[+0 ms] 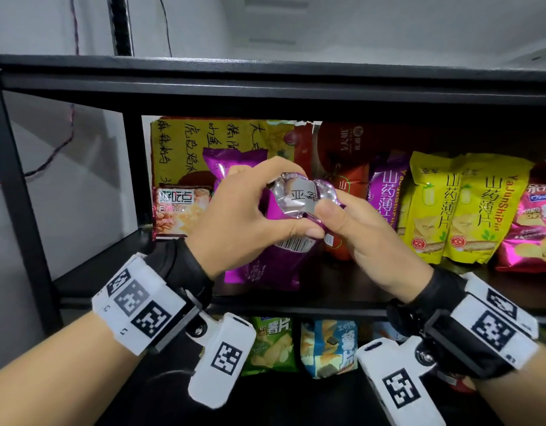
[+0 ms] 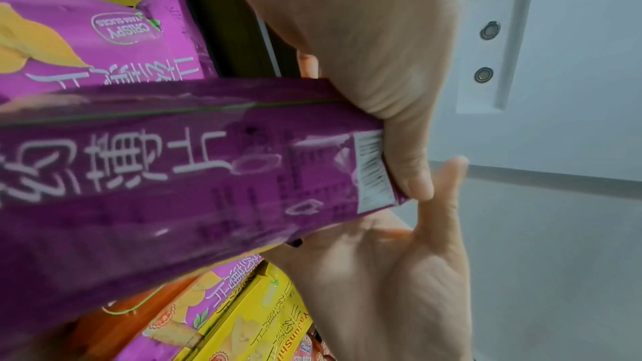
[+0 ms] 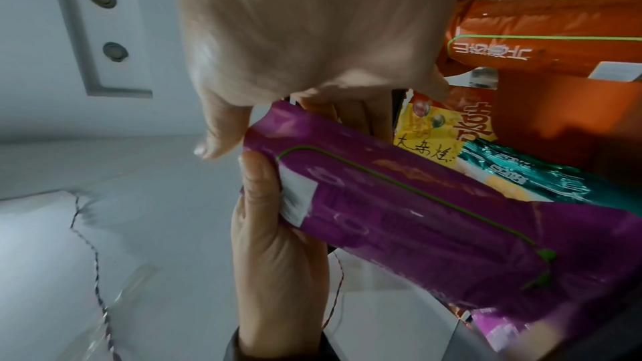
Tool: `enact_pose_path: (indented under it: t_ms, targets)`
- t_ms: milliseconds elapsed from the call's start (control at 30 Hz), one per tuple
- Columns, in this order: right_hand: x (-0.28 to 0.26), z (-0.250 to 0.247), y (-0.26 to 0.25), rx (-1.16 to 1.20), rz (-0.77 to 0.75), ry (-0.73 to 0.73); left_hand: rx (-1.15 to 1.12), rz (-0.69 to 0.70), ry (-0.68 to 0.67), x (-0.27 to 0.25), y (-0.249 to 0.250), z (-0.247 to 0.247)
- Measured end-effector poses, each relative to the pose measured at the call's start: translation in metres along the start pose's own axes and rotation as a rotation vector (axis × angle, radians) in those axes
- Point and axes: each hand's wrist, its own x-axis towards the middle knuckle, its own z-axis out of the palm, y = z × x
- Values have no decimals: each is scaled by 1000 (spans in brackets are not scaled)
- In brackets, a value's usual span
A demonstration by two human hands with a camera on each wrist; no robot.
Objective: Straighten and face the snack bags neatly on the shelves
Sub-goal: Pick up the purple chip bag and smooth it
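Note:
A purple snack bag [image 1: 265, 265] is held in front of the middle shelf [image 1: 342, 287], its silver end [image 1: 296, 195] tipped up towards me and its back with the barcode facing me. My left hand [image 1: 253, 210] grips that end from the left, thumb under, fingers over the top. From the right, my right hand [image 1: 348, 222] pinches the same end with its thumb on the silver fold. The left wrist view shows the purple bag [image 2: 173, 174] with the left thumb [image 2: 410, 169] by its barcode. The right wrist view shows the bag [image 3: 416, 229] between both hands.
Behind stand a second purple bag [image 1: 231, 164], an orange bag [image 1: 348, 186], an upright purple bag [image 1: 385, 192], two yellow bags [image 1: 456, 210] and a pink chips bag [image 1: 533, 229]. A snack box [image 1: 182, 210] stands at the left. Green [image 1: 271, 345] and blue [image 1: 330, 348] bags fill the lower shelf.

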Motion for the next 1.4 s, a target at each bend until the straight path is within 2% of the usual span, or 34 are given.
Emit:
enact_pose_path:
  t_ms: [133,233,333,467,567,633,700,733,800,867,933,1033,1100,1133,1167,1233,1333,1400]
  targets:
    - [2,1,11,-65,-19,29,-111,-71,86,7,-4,1]
    - [8,1,16,-164,-45,94,-109,-67,101,12,-5,4]
    - [12,-3,21,-147,-63,82,-137,-52,153,13,-7,7]
    - [7,-10,37,-176,37,-8,-337,-111,318,15,-10,4]
    - [3,-16,51,-263,104,-5,-392,-132,430,18,-14,-1]
    - [3,-21,58,-316,159,58,-395,-87,466,20,-12,-3]
    - [6,-25,64,-401,249,213,-375,13,472,18,-7,-5]
    - [8,-25,64,-371,317,298,-344,73,456,17,-4,-4]
    - [12,-24,62,-34,541,390,-254,178,377,13,-2,1]
    - [17,-23,54,437,706,345,-160,227,237,2,-4,10]
    - [19,-19,46,709,678,267,-107,240,75,-12,-7,20]
    - [22,-18,39,693,643,385,-79,224,-212,-23,-15,34]
    - [22,-18,37,678,630,345,55,88,-487,-17,-14,40]
    - [22,-17,38,680,621,336,106,53,-533,-19,-16,42]
    - [21,-15,39,686,610,330,91,55,-485,-25,-18,44]
    - [20,-11,45,750,567,304,31,45,-293,-38,-12,44]
    - [18,-8,52,866,441,316,63,-141,-177,-41,-9,50]
    - [18,-10,52,855,407,345,141,-194,-119,-39,-12,52]
